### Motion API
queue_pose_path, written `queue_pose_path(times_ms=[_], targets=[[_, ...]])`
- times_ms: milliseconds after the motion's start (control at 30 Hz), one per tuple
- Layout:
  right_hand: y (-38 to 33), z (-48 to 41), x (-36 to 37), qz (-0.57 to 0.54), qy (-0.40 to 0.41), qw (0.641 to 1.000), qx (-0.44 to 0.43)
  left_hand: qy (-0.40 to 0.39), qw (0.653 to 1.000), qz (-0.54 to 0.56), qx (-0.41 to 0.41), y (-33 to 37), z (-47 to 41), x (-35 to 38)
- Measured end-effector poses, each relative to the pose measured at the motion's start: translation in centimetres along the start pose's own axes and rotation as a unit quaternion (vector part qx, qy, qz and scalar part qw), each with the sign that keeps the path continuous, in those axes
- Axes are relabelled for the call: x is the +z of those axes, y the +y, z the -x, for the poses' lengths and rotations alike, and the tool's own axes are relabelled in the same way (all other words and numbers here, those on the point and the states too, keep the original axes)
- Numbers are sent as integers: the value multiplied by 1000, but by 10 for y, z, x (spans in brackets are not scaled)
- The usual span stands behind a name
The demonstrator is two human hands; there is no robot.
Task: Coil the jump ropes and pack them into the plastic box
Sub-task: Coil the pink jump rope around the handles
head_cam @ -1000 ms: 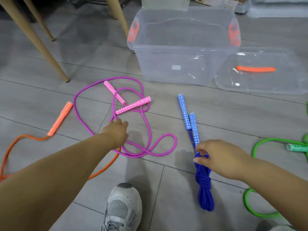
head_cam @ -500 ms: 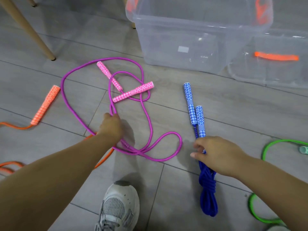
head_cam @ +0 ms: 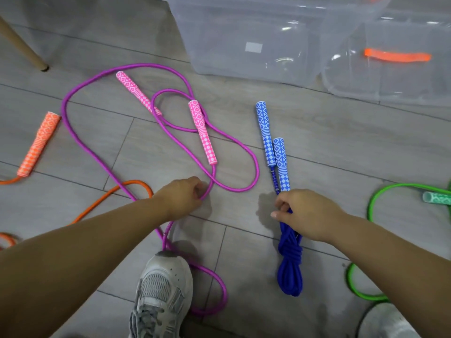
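Observation:
A purple jump rope (head_cam: 80, 132) with two pink handles (head_cam: 202, 131) lies in loose loops on the grey floor. My left hand (head_cam: 181, 197) grips its cord just below one pink handle. A blue jump rope (head_cam: 290, 262) lies coiled in a bundle, its two blue handles (head_cam: 266, 135) pointing away from me. My right hand (head_cam: 307, 212) pinches that rope where the cord meets the handles. The clear plastic box (head_cam: 244, 42) stands on the floor beyond both ropes.
The box's clear lid (head_cam: 395, 76) with an orange grip lies at the right of the box. An orange rope (head_cam: 39, 142) lies at the left, a green rope (head_cam: 373, 203) at the right. My grey shoe (head_cam: 161, 293) is below. A wooden leg (head_cam: 22, 45) stands far left.
My left hand has pulled the purple cord toward me; one pink handle swung round and a loop now lies by my shoe. My right hand stays on the blue rope.

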State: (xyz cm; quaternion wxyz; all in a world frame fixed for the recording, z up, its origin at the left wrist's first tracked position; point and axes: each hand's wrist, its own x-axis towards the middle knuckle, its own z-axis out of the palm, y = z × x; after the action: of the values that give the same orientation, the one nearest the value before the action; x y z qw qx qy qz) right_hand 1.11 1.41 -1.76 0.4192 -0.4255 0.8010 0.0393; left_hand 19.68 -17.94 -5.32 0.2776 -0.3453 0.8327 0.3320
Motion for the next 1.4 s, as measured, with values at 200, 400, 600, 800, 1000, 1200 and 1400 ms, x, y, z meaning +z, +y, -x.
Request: queue_pose_path(times_ms=[200,400,600,800,1000,1200,1400], targets=[[-2,2,2,17,8,1000,-15,-13,999,-37,14,15,-6,3],[0,16,-1,28,28,999,-17,-28,994,-54,96,31,23,-4],[-5,50,-19,52,59,997,-13,4,988,-27,152,59,73,-42],[-21,106,-49,94,100,990,-21,42,981,-13,188,96,136,-85],[-46,180,-80,3,127,988,-85,82,967,11,240,125,203,-106],[-80,253,-76,-235,101,952,-171,168,943,52,284,151,264,-111],[-86,297,-67,-261,185,932,-168,310,921,-66,227,165,313,-106]])
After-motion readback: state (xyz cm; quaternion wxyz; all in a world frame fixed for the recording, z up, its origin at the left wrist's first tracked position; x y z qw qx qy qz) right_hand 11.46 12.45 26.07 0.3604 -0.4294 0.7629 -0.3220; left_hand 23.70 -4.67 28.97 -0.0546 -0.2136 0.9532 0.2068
